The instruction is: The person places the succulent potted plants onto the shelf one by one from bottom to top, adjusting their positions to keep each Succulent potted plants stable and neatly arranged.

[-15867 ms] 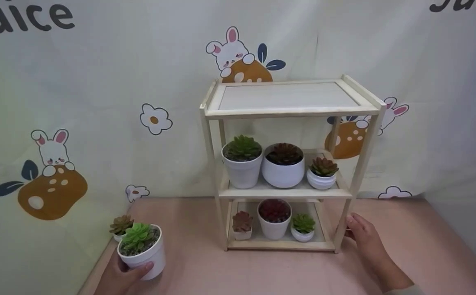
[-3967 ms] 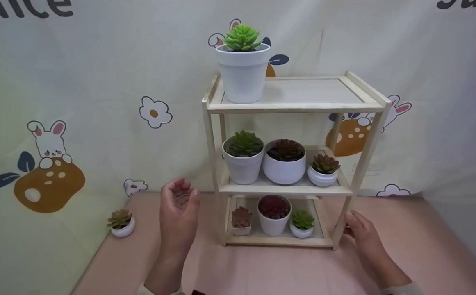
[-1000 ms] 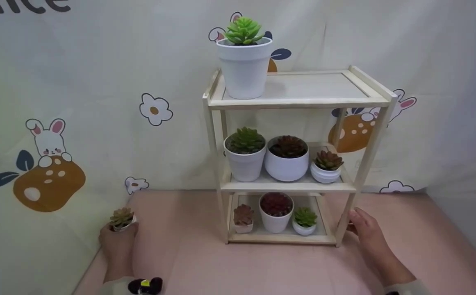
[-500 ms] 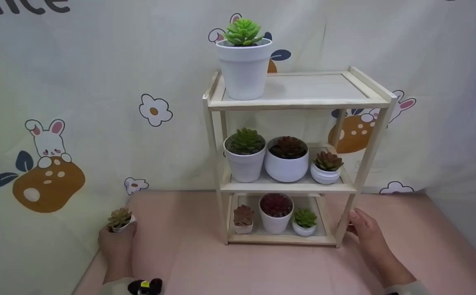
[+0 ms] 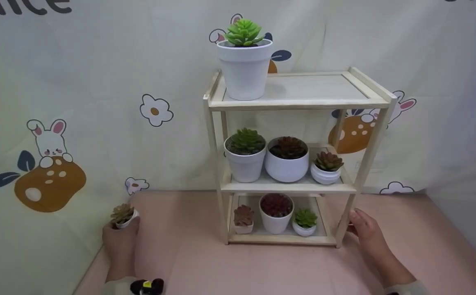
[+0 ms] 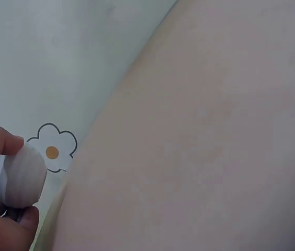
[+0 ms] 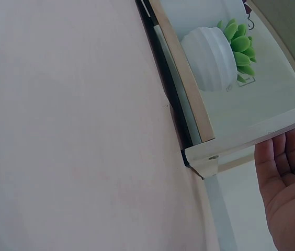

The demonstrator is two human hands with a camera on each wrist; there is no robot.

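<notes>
My left hand grips a small potted succulent with brownish-green leaves at the table's left edge. In the left wrist view, fingers and thumb pinch its white ribbed pot; the leaves are mostly hidden. My right hand holds the right front post of a pale wooden shelf rack, low down. Its fingers meet the post in the right wrist view. A bright green succulent in a tall white pot stands at the left of the top tier.
The middle tier carries a green succulent, a dark one in a round pot and a small reddish one. Below stand a pinkish succulent, a dark red one and a small green one. A printed curtain hangs behind.
The bright green potted succulent went from my left hand to the top tier. My left hand then took the small potted succulent, which has just shifted slightly rightward and up. My right hand stays put.
</notes>
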